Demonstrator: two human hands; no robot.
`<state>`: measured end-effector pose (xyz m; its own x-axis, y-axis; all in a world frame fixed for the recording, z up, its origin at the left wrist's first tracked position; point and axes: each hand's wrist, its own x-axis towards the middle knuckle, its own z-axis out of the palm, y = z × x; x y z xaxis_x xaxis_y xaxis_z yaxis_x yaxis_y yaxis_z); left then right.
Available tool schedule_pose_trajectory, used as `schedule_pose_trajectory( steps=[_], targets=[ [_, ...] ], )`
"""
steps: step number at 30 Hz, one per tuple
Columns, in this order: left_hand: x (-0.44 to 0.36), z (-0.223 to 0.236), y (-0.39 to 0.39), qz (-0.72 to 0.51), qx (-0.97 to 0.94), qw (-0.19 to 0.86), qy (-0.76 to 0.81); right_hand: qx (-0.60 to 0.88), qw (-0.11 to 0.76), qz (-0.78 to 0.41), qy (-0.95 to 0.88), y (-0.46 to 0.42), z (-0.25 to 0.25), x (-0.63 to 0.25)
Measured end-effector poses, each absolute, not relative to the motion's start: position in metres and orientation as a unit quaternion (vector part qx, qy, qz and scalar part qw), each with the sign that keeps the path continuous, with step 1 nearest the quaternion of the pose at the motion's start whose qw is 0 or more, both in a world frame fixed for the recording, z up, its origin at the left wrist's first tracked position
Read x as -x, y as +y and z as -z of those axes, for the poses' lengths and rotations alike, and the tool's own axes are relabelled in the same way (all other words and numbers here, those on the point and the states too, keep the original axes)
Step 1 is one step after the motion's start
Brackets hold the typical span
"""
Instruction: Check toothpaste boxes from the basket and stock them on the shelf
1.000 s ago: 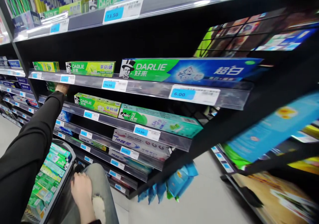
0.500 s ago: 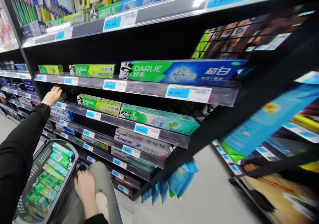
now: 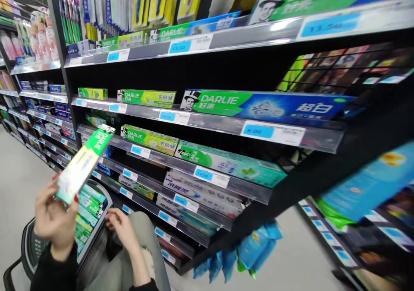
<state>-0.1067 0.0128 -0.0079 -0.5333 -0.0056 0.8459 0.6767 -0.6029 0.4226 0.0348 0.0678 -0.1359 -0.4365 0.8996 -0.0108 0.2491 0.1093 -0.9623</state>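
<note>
My left hand (image 3: 56, 219) grips the lower end of a Darlie toothpaste box (image 3: 83, 163), green, yellow and white. The box slants up to the right, over the basket and in front of the shelves. Below it stands a grey shopping basket (image 3: 93, 238) with several green toothpaste boxes (image 3: 92, 202) inside, partly hidden by my left hand and sleeve. Beside the basket's rim, above my knee, is my right hand (image 3: 123, 230), its fingers curled together; whatever they may hold is hidden.
Black shelves with clear price-tag strips (image 3: 181, 117) rise in front, bearing a green and blue Darlie box (image 3: 268, 105) and a teal one (image 3: 229, 161). Blue packets (image 3: 258, 248) hang at the shelf end. Grey floor (image 3: 284, 256) shows at right.
My left hand has drawn back from the lower shelf at left and now holds a toothpaste box above the basket. My right hand has lifted, fingers curled. The view has shifted left.
</note>
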Motion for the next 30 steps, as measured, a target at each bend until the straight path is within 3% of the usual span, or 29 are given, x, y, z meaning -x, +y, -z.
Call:
schedule_pose_trajectory(
  steps=[2, 4, 8, 10, 12, 15, 18, 23, 27, 30],
  targets=[
    [0.083, 0.029, -0.016, 0.733, 0.504, 0.203, -0.41, 0.352, 0.388, -0.572, -0.631, 0.057, 0.107, -0.04],
    [0.064, 0.049, -0.038, 0.668, 0.596, 0.187, -0.404, 0.206, 0.501, -0.698, -0.468, 0.041, 0.076, -0.048],
    [0.042, 0.074, -0.063, 0.64, 0.666, 0.127, -0.362, 0.243, 0.554, -0.714, -0.353, 0.014, 0.035, -0.066],
    [0.044, 0.072, -0.061, 0.687, 0.639, 0.006, -0.346, 0.268, 0.549, -0.703, -0.365, 0.007, 0.027, -0.075],
    [0.054, 0.058, -0.047, 0.723, 0.569, -0.184, -0.345, 0.274, 0.53, -0.702, -0.39, 0.003, 0.022, -0.082],
    [0.069, 0.028, -0.014, 0.626, 0.482, -0.531, -0.306, 0.273, 0.495, -0.7, -0.436, -0.006, 0.014, -0.087],
    [0.067, 0.006, 0.01, 0.567, 0.406, -0.686, -0.208, 0.282, 0.45, -0.697, -0.482, -0.015, 0.006, -0.089],
    [0.039, -0.004, 0.011, 0.66, 0.275, -0.687, -0.127, 0.268, 0.445, -0.668, -0.533, -0.016, 0.009, -0.101],
    [0.036, -0.002, 0.007, 0.766, 0.258, -0.574, -0.131, 0.225, 0.545, -0.651, -0.478, -0.011, 0.022, -0.117],
    [0.043, 0.005, 0.009, 0.732, 0.335, -0.569, -0.171, 0.235, 0.628, -0.599, -0.437, -0.007, 0.028, -0.118]
  ],
)
